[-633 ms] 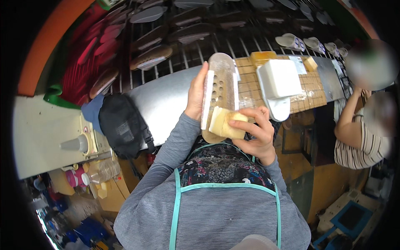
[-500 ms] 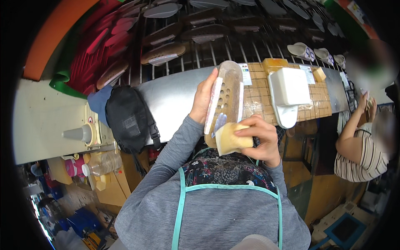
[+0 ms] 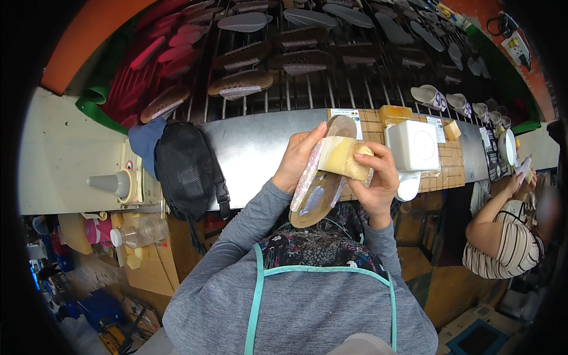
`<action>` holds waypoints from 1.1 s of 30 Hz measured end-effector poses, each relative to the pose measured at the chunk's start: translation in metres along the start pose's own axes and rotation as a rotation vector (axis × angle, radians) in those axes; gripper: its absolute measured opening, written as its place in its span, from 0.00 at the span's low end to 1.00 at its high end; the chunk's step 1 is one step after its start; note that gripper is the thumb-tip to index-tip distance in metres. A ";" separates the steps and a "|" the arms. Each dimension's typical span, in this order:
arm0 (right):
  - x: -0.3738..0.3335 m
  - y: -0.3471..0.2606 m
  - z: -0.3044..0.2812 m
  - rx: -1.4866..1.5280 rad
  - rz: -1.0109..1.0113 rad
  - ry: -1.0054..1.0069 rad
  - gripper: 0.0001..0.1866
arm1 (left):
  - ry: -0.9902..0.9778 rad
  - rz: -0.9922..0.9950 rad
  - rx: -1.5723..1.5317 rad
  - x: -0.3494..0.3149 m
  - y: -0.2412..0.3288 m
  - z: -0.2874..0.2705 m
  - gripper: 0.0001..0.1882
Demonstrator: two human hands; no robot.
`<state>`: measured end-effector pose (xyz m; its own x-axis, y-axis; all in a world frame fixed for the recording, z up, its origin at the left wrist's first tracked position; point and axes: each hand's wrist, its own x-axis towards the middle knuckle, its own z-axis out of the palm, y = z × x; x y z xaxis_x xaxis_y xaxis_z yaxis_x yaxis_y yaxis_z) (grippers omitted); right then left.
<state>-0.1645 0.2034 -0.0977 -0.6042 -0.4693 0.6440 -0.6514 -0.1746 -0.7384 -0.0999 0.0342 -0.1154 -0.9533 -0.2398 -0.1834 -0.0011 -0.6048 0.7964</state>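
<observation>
My left hand (image 3: 294,161) grips a brown sandal sole (image 3: 320,210) by its left edge, held tilted in front of my chest. Pale patterned strips run along both of its sides, and a bluish print marks the lower end. Pinched in the fingers of my right hand (image 3: 380,183), a yellow sponge block (image 3: 341,157) lies across the upper half of the sole and hides that part. Its far side seems to touch the sole's surface.
A metal-topped bench (image 3: 248,139) holds a black mesh bag (image 3: 185,168) and a white plastic container (image 3: 412,146). Behind runs a rack of rods with several soles (image 3: 241,84) on it. A co-worker in a striped top (image 3: 503,242) is at the right.
The sponge has gone from the sole's lower end to its upper half. The sole sits lower and leans more to the right. The whole view has shifted slightly.
</observation>
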 end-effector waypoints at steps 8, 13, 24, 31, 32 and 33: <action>-0.002 -0.002 -0.001 -0.008 0.043 -0.043 0.21 | 0.121 0.054 0.012 0.004 0.011 0.016 0.21; -0.010 -0.006 0.001 0.021 0.068 -0.074 0.21 | 0.156 0.113 0.039 0.016 0.020 0.023 0.20; -0.021 -0.003 -0.005 0.064 0.023 -0.136 0.22 | 0.222 0.209 0.031 0.051 0.030 0.032 0.19; -0.032 -0.005 -0.004 0.107 0.160 -0.034 0.21 | 0.370 0.522 0.054 0.060 0.040 0.031 0.21; -0.035 -0.004 -0.002 0.114 0.181 0.010 0.21 | 0.440 0.603 0.080 0.059 0.041 0.031 0.21; -0.036 -0.003 0.000 0.109 0.212 0.045 0.21 | 0.472 0.708 0.039 0.058 0.040 0.032 0.24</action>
<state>-0.1406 0.2211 -0.1190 -0.7433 -0.4669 0.4791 -0.4562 -0.1699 -0.8735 -0.1649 0.0202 -0.0757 -0.5068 -0.8487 0.1512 0.5296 -0.1681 0.8314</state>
